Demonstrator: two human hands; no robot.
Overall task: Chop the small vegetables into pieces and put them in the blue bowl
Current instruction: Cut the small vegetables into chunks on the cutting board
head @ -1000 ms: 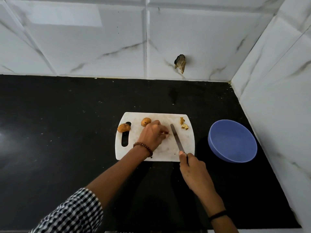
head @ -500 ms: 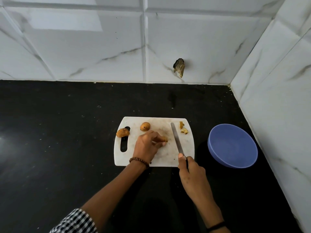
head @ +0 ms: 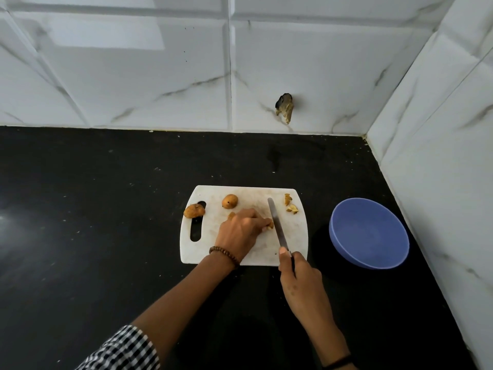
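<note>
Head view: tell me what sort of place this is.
Probably a kitchen counter corner: black countertop, white marble-look wall tiles, and a white cutting board with a knife beside a blue bowl.

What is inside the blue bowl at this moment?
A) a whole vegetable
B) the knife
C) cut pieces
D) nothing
D: the blue bowl shows only its bare inside, while the cut pieces lie on the cutting board, near its far right corner.
</note>
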